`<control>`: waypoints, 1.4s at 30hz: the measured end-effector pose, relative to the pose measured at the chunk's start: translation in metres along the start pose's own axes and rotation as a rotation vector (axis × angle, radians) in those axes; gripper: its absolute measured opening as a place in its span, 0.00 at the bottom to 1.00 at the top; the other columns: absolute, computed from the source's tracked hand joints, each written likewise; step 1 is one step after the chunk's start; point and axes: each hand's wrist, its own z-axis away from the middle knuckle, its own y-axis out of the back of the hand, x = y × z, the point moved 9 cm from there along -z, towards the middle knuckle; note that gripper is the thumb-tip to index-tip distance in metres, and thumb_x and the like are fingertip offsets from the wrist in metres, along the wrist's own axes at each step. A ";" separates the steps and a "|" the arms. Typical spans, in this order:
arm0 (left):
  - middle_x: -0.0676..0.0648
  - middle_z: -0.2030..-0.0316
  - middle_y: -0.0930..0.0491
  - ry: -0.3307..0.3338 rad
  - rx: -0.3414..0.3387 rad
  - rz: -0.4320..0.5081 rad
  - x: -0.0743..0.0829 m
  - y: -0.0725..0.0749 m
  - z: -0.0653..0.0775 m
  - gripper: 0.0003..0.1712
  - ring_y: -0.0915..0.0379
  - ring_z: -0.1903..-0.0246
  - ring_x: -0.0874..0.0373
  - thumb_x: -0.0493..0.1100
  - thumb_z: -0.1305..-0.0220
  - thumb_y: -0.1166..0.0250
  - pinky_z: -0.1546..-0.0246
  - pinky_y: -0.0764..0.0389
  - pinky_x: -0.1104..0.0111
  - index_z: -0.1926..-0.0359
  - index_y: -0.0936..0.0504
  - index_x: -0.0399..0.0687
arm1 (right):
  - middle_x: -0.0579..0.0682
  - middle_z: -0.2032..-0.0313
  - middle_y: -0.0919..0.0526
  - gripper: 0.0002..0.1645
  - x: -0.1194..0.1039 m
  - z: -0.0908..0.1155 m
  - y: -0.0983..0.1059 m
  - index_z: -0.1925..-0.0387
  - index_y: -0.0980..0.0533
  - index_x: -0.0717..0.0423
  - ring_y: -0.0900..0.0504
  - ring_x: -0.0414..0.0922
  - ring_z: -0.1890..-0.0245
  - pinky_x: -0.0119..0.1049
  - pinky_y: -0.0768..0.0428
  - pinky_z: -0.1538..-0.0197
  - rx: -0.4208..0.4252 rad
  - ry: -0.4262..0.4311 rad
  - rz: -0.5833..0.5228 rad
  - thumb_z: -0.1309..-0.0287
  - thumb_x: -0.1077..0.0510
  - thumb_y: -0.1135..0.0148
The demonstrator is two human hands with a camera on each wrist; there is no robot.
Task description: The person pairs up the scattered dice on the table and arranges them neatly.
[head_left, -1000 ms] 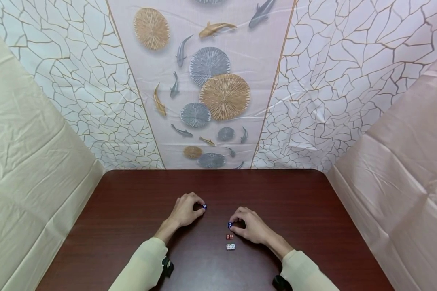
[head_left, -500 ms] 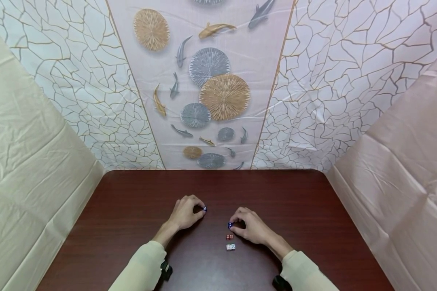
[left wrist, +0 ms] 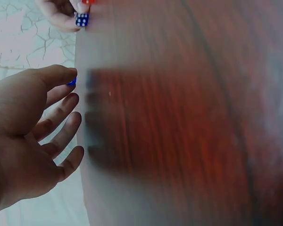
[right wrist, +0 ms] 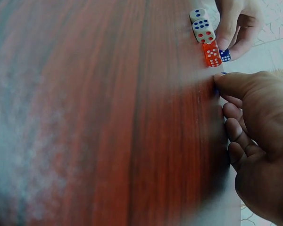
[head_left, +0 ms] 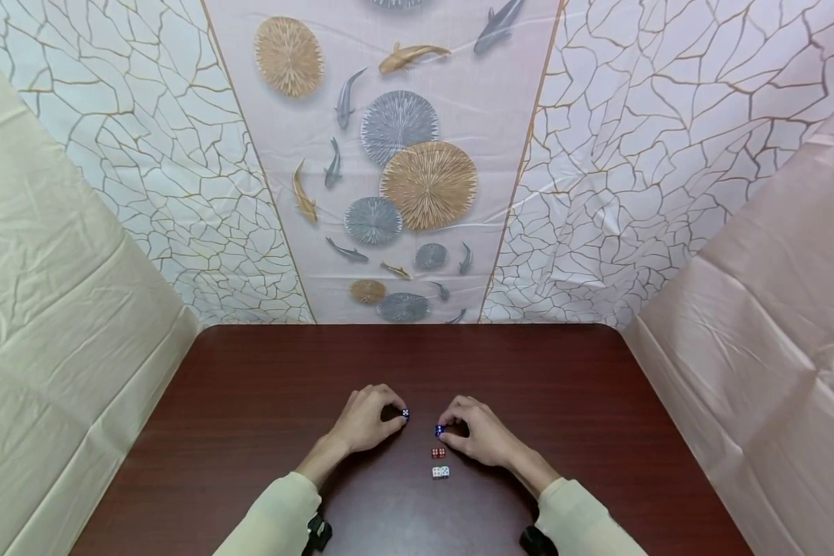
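Note:
My left hand pinches a blue die with white pips between thumb and forefinger. In the left wrist view only a sliver of this blue die shows past the fingertips. A second blue die is pinched by my right hand, which rests low at the table; in the right wrist view the thumb mostly hides it. The two blue dice are a short gap apart. Just nearer than the right hand's die lie two red dice side by side, and nearer still two white dice, also side by side.
The dark red-brown table has a glossy top. A patterned cloth hangs behind its far edge. Pale cloth walls slope along both sides.
My left hand has moved toward me and to the right with its blue die, closer to the other blue die. The right hand and the red and white dice have stayed put.

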 end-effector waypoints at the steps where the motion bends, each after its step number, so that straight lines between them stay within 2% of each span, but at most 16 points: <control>1: 0.50 0.53 0.07 -0.007 0.001 0.001 0.002 0.000 0.000 0.06 0.12 0.49 0.48 0.44 0.31 0.21 0.44 0.18 0.45 0.54 0.05 0.52 | 0.42 0.55 0.14 0.08 0.000 0.000 0.000 0.51 0.10 0.49 0.19 0.39 0.56 0.33 0.21 0.50 -0.001 -0.001 -0.001 0.29 0.57 0.21; 9: 0.51 0.54 0.07 -0.059 -0.015 -0.002 0.017 -0.009 0.003 0.07 0.11 0.50 0.50 0.45 0.30 0.21 0.45 0.16 0.48 0.54 0.04 0.52 | 0.42 0.55 0.14 0.09 0.001 0.001 -0.001 0.50 0.10 0.49 0.17 0.41 0.54 0.34 0.19 0.49 -0.007 -0.009 -0.005 0.29 0.57 0.22; 19: 0.52 0.52 0.06 -0.059 -0.058 -0.023 0.032 -0.018 0.001 0.08 0.11 0.48 0.51 0.47 0.30 0.21 0.42 0.17 0.46 0.53 0.04 0.53 | 0.44 0.57 0.14 0.08 -0.003 0.001 0.003 0.53 0.10 0.50 0.18 0.40 0.56 0.33 0.20 0.51 0.028 0.029 0.010 0.31 0.58 0.20; 29: 0.53 0.52 0.07 -0.061 -0.058 -0.045 0.036 -0.025 0.001 0.09 0.13 0.48 0.52 0.48 0.31 0.20 0.43 0.18 0.47 0.53 0.04 0.55 | 0.44 0.57 0.15 0.07 -0.003 0.001 0.002 0.54 0.11 0.49 0.19 0.40 0.57 0.33 0.21 0.52 0.022 0.025 0.018 0.31 0.58 0.20; 42: 0.55 0.54 0.08 -0.050 -0.056 -0.062 0.038 -0.030 -0.001 0.09 0.14 0.50 0.55 0.49 0.31 0.19 0.47 0.21 0.54 0.53 0.03 0.57 | 0.45 0.56 0.14 0.07 -0.002 0.001 0.000 0.53 0.11 0.47 0.17 0.42 0.55 0.33 0.21 0.49 0.006 0.003 0.008 0.30 0.57 0.21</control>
